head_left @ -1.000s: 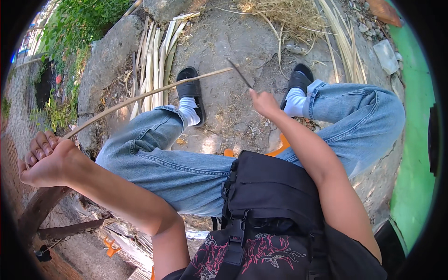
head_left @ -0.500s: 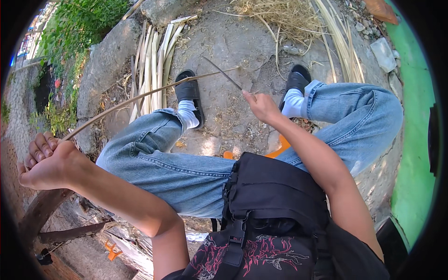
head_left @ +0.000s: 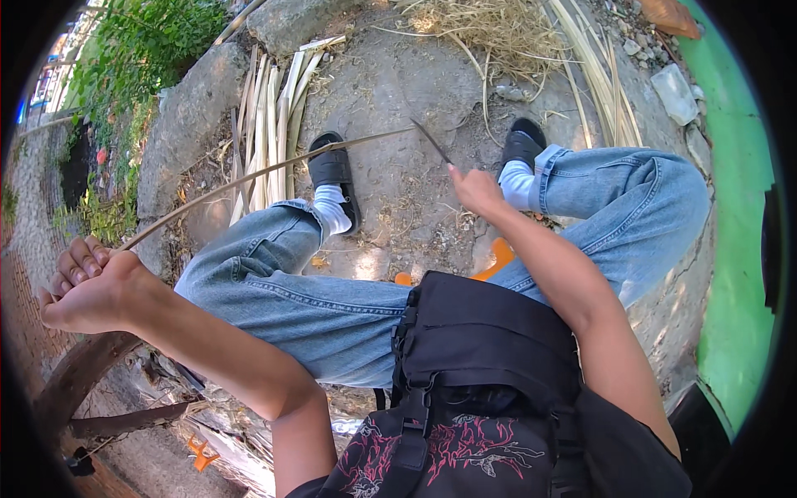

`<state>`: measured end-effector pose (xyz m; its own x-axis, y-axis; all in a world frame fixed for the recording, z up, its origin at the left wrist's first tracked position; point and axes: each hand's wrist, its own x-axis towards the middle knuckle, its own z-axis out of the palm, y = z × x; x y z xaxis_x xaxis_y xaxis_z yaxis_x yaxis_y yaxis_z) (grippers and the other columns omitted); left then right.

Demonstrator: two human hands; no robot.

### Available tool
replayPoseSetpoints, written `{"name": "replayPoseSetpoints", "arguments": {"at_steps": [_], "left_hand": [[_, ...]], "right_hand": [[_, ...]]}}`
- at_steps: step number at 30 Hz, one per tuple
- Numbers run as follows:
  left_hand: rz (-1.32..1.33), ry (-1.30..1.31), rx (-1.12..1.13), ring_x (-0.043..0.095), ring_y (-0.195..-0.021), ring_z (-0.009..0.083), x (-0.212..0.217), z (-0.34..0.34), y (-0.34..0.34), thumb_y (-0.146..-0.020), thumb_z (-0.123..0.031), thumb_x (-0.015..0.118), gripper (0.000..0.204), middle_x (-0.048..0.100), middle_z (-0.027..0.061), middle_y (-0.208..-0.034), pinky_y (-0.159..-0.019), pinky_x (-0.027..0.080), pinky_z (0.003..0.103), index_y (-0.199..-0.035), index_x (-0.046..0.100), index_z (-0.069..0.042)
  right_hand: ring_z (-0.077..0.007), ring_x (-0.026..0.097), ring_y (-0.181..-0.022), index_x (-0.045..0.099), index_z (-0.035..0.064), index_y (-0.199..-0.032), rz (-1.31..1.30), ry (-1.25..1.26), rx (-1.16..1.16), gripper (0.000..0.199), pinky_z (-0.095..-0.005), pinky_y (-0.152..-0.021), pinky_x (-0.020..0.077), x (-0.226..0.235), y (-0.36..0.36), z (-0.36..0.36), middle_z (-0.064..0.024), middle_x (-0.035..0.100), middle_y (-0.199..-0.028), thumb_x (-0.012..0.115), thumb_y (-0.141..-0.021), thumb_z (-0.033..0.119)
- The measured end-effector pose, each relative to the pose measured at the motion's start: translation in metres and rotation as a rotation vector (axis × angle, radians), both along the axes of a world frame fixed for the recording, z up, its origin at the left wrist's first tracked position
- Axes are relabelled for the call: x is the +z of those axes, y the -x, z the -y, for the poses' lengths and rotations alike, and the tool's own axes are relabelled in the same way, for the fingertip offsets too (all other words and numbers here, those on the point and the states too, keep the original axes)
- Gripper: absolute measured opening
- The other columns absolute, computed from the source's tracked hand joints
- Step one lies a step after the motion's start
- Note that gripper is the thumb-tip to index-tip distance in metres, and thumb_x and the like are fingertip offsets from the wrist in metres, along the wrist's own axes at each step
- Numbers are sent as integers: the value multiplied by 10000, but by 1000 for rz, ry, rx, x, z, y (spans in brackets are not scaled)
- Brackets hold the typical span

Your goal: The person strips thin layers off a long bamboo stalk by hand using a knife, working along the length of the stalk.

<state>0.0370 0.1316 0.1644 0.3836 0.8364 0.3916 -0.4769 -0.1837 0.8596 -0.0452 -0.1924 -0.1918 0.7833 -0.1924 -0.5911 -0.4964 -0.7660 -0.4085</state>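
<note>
Strip [head_left: 270, 169]: aloft over the ground [head_left: 390, 83], slanting across my view of the left slipper [head_left: 330, 166]; its far end shows beside the tip of the knife [head_left: 432, 141], though I cannot tell whether they touch.
Left hand [head_left: 91, 282]: fingers curled in around the strip's near end.
Right hand [head_left: 477, 189]: fingers closed on the knife, its handle hidden from me.
Stack [head_left: 270, 124]: pale lengths on the ground, between the rock [head_left: 187, 124] and the left slipper.
</note>
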Motion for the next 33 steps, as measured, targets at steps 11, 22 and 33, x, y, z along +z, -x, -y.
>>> {"name": "replayPoseSetpoints", "arguments": {"at_steps": [11,22,33], "left_hand": [[5,-32,-52,205,-395,112,1,-1,1,-849,-268,351,324,233,-5,-487,-386,169,258,-572,221,-162],[-20,-51,-29,194,-405,112,8,14,1,-869,-272,326,330,222,1,-489,-396,167,260,-580,216,-157],[-21,-82,84,191,-405,111,8,26,5,-869,-260,339,329,221,6,-490,-401,167,261,-581,222,-154]], "right_hand": [[-445,607,-937,673,-86,-828,-97,-27,-45,749,-458,-848,453,-7,-8,2,-328,624,-848,364,-893,593],[-446,599,-960,652,-113,-872,-162,-28,-88,781,-475,-852,454,-20,10,2,-353,606,-930,345,-890,604],[-403,602,-668,605,-59,-689,93,-427,75,773,-444,-669,452,72,-13,-49,-279,572,-634,341,-885,641]]}}
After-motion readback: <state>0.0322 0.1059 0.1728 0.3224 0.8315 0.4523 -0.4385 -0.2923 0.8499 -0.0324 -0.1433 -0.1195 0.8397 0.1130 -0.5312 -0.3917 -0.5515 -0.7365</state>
